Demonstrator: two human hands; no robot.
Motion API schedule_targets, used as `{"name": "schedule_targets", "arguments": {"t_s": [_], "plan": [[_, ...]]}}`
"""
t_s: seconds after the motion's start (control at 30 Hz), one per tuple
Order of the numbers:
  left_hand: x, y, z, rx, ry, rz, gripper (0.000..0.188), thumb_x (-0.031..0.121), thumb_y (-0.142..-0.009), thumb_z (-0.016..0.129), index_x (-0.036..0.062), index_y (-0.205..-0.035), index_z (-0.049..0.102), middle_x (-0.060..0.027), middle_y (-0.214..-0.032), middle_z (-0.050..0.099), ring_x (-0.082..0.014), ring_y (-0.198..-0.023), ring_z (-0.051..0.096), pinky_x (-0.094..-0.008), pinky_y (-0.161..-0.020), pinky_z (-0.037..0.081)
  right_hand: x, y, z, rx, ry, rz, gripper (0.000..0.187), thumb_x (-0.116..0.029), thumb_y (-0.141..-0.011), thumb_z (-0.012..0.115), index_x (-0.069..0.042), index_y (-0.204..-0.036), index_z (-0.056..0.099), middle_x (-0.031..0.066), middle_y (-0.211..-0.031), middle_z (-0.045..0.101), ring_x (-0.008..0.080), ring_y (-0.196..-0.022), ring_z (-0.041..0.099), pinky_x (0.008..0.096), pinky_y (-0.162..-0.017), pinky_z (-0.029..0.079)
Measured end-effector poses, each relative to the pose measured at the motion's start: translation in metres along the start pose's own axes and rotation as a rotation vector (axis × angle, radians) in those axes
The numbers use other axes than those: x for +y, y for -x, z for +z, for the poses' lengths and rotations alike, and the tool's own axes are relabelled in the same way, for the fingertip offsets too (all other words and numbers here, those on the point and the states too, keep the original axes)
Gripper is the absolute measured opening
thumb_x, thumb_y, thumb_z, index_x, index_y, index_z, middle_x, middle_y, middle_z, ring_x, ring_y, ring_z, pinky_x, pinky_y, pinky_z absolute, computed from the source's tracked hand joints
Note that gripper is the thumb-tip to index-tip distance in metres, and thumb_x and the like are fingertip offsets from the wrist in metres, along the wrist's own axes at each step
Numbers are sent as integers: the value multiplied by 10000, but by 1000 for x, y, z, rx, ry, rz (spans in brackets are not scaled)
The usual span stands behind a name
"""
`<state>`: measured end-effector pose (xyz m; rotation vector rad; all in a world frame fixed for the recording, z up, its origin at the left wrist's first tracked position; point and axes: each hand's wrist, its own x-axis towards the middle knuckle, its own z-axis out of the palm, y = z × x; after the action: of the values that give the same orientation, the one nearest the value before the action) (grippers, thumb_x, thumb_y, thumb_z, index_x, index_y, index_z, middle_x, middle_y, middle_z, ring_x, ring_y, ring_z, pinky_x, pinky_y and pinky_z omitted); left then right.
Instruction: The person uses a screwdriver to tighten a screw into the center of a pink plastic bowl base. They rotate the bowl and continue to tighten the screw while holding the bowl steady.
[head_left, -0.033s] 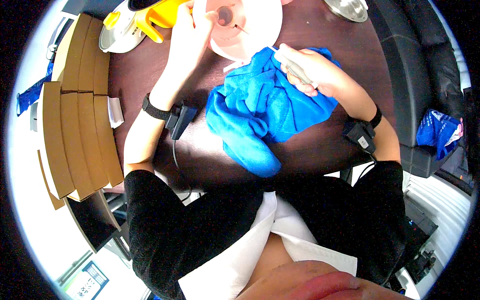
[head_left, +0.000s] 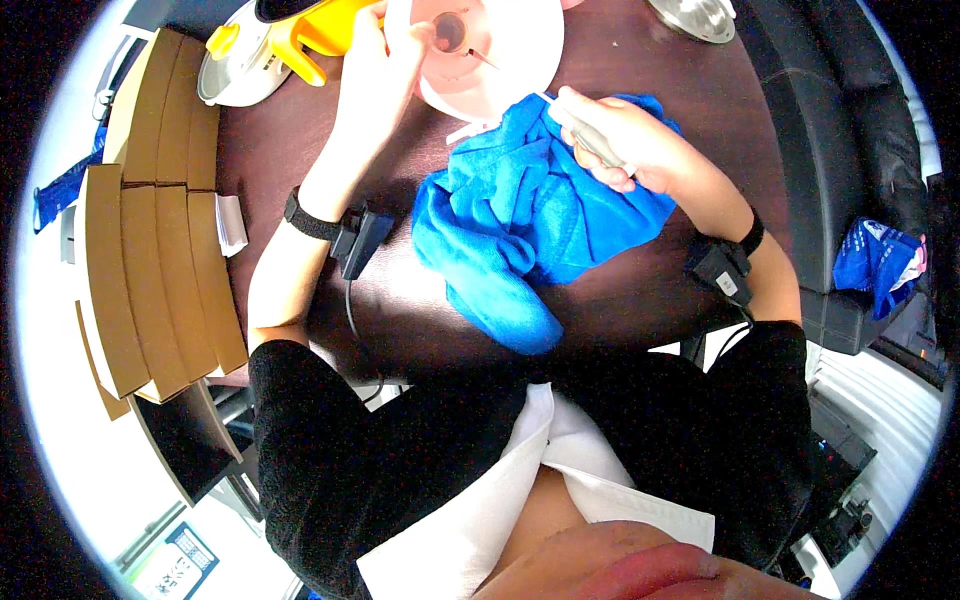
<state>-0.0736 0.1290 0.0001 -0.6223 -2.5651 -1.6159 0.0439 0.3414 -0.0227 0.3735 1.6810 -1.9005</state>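
Observation:
At the far side of the table, my left hand [head_left: 385, 55] is closed on the left rim of a pink round housing [head_left: 520, 60]. The housing has a dark round opening near its middle and a thin dark line, perhaps a wire, beside it. My right hand [head_left: 630, 140] is wrapped round the light grey handle of a slim tool [head_left: 597, 140], whose thin pale tip points up and left toward the housing. What kind of tool this is, I cannot tell. A crumpled blue cloth [head_left: 540, 210] lies beneath my right hand, just in front of the housing.
A yellow container with a handle [head_left: 310, 45] and a white pot-like appliance [head_left: 235, 75] stand at the far left. Cardboard boxes [head_left: 160, 250] line the left edge. A metal bowl or lid [head_left: 700, 18] sits far right, near a black sofa [head_left: 830, 180]. Cables hang from both wrists.

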Motion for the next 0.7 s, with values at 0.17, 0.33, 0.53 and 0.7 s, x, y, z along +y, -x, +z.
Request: {"name": "schedule_targets", "arguments": {"t_s": [0.17, 0.33, 0.53, 0.7], "plan": [[0, 1, 0, 25, -41, 42, 397, 241, -830, 469, -22, -1128, 451, -149, -1015, 539, -187, -905, 525, -300, -802, 415, 1, 1, -2, -10, -31, 8, 484, -491, -902, 387, -42, -739, 466, 21, -479, 431, 80, -278, 351, 227, -240, 262], [-6, -1, -1, 34, -43, 3, 404, 240, -828, 471, -20, -1136, 446, -135, -994, 549, -175, -888, 527, -285, -787, 415, -3, 3, 2, -17, -24, 18, 483, -497, -898, 393, -47, -742, 472, 19, -477, 426, 79, -278, 343, 227, -241, 254], [-8, -3, -3, 45, -53, 84, 421, 139, -787, 516, -14, -1167, 415, -136, -1030, 531, -176, -930, 521, -289, -828, 413, -5, 7, 1, -85, -164, 43, 479, -499, -899, 391, -51, -751, 474, 18, -470, 418, 79, -275, 325, 225, -239, 239], [19, 19, -5, 47, -35, 262, 528, 23, -699, 537, -7, -1198, 367, -139, -1106, 492, -198, -1037, 488, -320, -928, 376, -8, 12, 9, -103, -151, -34, 490, -499, -904, 375, -43, -750, 468, 25, -450, 411, 86, -264, 320, 232, -233, 235]]}}
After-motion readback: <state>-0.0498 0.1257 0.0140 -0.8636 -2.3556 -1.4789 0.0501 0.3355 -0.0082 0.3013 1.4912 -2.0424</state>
